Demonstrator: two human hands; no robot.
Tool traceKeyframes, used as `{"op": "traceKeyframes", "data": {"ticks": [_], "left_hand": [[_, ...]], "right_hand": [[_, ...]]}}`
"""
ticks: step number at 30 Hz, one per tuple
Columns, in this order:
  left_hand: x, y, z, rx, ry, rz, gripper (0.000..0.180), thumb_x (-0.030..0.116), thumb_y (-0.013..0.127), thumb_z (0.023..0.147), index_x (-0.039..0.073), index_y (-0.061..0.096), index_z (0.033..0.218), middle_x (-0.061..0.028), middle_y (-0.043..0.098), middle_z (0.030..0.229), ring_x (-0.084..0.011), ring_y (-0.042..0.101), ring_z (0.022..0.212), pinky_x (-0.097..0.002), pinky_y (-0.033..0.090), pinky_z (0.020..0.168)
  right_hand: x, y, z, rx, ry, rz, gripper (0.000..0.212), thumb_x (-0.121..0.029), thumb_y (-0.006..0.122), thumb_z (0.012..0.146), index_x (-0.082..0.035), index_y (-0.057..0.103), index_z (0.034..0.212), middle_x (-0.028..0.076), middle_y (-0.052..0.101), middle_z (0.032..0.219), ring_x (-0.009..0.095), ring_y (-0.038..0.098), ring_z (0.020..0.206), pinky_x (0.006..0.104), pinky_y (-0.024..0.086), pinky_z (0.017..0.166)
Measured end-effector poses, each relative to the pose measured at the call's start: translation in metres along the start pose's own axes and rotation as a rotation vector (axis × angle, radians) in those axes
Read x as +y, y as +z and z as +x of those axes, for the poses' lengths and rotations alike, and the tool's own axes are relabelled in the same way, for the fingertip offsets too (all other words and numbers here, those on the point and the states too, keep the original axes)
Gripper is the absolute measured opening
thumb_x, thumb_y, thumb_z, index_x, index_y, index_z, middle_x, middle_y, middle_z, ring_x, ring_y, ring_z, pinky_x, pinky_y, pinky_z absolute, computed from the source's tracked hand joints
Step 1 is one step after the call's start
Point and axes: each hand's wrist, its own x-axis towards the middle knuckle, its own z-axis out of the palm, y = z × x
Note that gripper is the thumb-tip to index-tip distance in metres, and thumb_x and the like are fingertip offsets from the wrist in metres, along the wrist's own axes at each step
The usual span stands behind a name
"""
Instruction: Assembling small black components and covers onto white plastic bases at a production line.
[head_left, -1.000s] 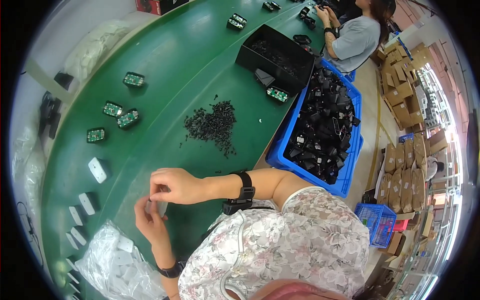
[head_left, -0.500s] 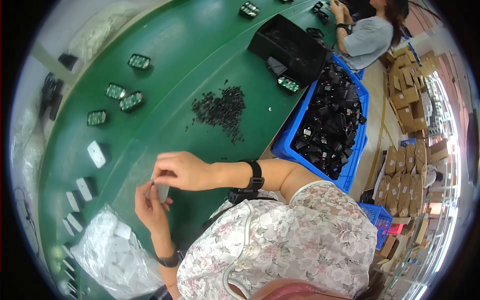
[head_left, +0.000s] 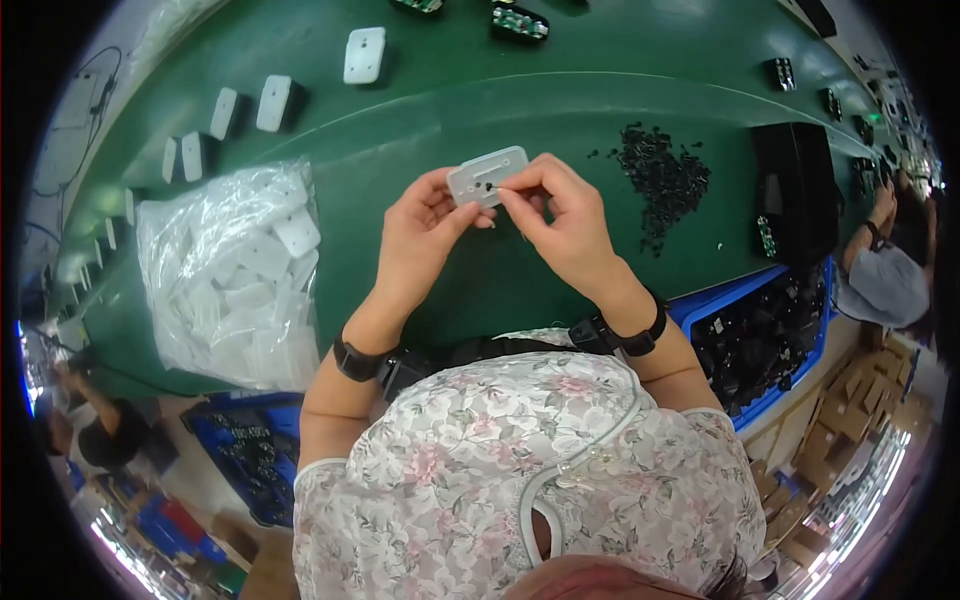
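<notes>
My left hand (head_left: 418, 238) grips a flat white plastic cover (head_left: 500, 160) by its lower left edge, with its holed face turned up. Thumb and forefinger of my right hand (head_left: 572, 225) are closed in a pinch at the cover's lower right part, on a small black piece (head_left: 491, 187) whose exact shape I cannot make out. Another dark spot shows beside it on the cover. Beyond my right hand lies a loose pile of small black parts (head_left: 660, 180) on the green table (head_left: 400, 130).
At left lies a clear bag of white covers (head_left: 235, 285). Several white covers (head_left: 273, 103) stand in a curved row beyond it. Black housings with green circuit boards (head_left: 520, 22) are at the far side. A black box (head_left: 795, 190) and a blue crate (head_left: 760, 335) of black parts stand at right.
The view has swung left, bringing both forearms in from below. The white cover, mostly hidden behind my fingers before, now shows face up between my hands.
</notes>
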Motion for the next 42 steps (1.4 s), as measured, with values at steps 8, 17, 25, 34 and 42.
{"op": "traceKeyframes", "data": {"ticks": [8,17,25,34,42], "left_hand": [[-0.001,-0.003,-0.002,-0.020,-0.020,0.025,0.020,-0.003,0.056,0.089,-0.008,0.055,0.109,-0.0106,0.063,0.099,-0.0153,0.064,0.086,-0.0271,0.051,0.083],[-0.008,0.001,-0.002,-0.041,0.285,0.064,0.011,-0.001,0.057,0.089,-0.005,0.057,0.100,-0.0071,0.054,0.102,-0.0143,0.061,0.084,-0.0244,0.051,0.078],[-0.011,-0.007,-0.001,0.014,0.201,-0.004,0.008,0.004,0.059,0.091,-0.003,0.058,0.095,-0.0058,0.057,0.094,-0.0120,0.060,0.077,-0.0232,0.050,0.068],[-0.007,-0.004,-0.006,-0.044,0.158,0.053,0.009,0.004,0.059,0.090,-0.003,0.058,0.094,-0.0052,0.056,0.092,-0.0108,0.060,0.076,-0.0230,0.049,0.064],[-0.002,-0.020,-0.012,-0.047,0.107,0.092,0.008,0.002,0.055,0.091,-0.004,0.057,0.096,-0.0046,0.057,0.088,-0.0095,0.059,0.071,-0.0220,0.048,0.062]], "right_hand": [[-0.004,0.006,0.003,0.029,0.021,-0.107,0.008,0.000,0.066,0.082,-0.001,0.059,0.082,-0.002,0.053,0.074,0.004,0.042,0.058,0.0200,0.034,0.051],[-0.011,0.008,0.010,0.007,0.124,-0.117,0.009,-0.005,0.067,0.082,-0.004,0.059,0.079,-0.002,0.053,0.068,0.004,0.042,0.055,0.0214,0.034,0.049],[-0.005,0.005,0.009,0.136,-0.318,-0.447,0.016,-0.008,0.072,0.075,-0.006,0.062,0.087,0.007,0.058,0.083,0.021,0.055,0.070,0.0301,0.046,0.062],[-0.009,-0.007,0.017,-0.177,0.172,-0.119,0.024,-0.012,0.075,0.076,-0.003,0.058,0.090,0.000,0.056,0.079,0.009,0.047,0.066,0.0224,0.039,0.058],[-0.006,-0.001,0.031,-0.327,0.076,-0.135,0.022,-0.012,0.075,0.076,-0.003,0.055,0.080,-0.001,0.054,0.065,0.007,0.047,0.055,0.0222,0.037,0.050]]}}
